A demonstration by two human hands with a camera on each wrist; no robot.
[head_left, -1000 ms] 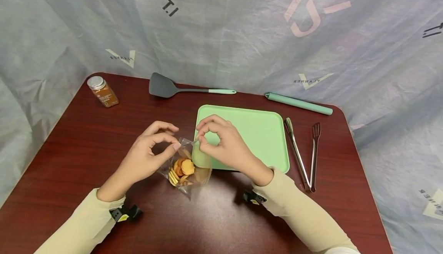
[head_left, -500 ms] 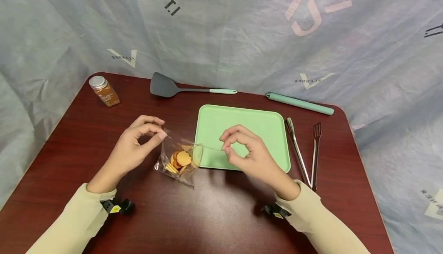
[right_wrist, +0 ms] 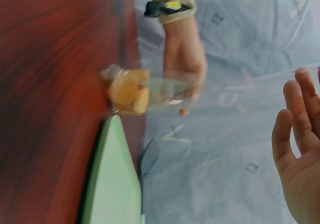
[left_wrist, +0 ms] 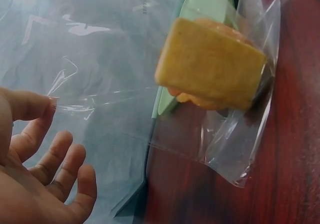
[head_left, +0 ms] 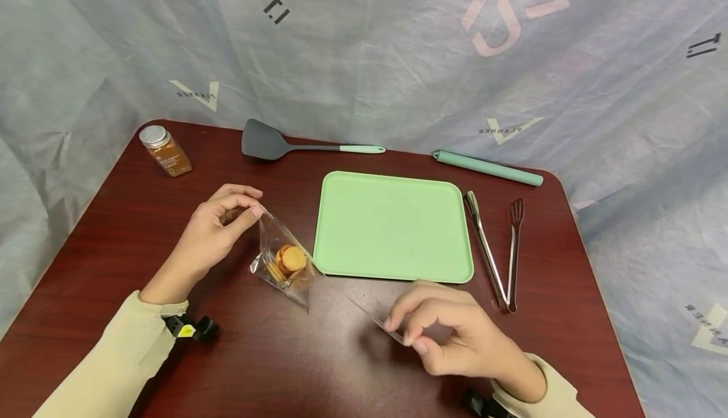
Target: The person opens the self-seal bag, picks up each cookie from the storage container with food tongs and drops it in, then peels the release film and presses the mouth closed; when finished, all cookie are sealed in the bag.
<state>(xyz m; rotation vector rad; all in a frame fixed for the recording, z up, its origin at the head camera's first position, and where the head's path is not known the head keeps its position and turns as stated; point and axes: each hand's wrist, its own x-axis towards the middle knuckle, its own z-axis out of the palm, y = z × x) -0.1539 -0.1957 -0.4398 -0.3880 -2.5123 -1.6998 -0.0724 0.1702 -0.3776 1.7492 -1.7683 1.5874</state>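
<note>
In the head view, my left hand (head_left: 210,231) pinches the top corner of a clear plastic bag (head_left: 298,291) between thumb and forefinger. Round and square biscuits (head_left: 294,258) lie in the bag's lower part. From its top edge a thin clear strip (head_left: 392,331) stretches down to the right, its end pinched by my right hand (head_left: 457,332) close to the table front. The left wrist view shows a rectangular biscuit (left_wrist: 212,66) close up through the film. In the right wrist view the strip reaches my raised fingers (right_wrist: 298,108); the thumb is mostly out of frame.
Behind the hands lies a light green tray (head_left: 392,225). Metal tongs (head_left: 489,257) are spread to its right. Along the back edge are a spice jar (head_left: 166,151), a grey spatula (head_left: 266,141) and a green rod-shaped thing (head_left: 489,168). A grey curtain (head_left: 364,57) hangs behind.
Both hands started close together at the bag's top. My right hand has drawn away right and toward me, pulling the clear strip out; my left hand has shifted left with the bag.
</note>
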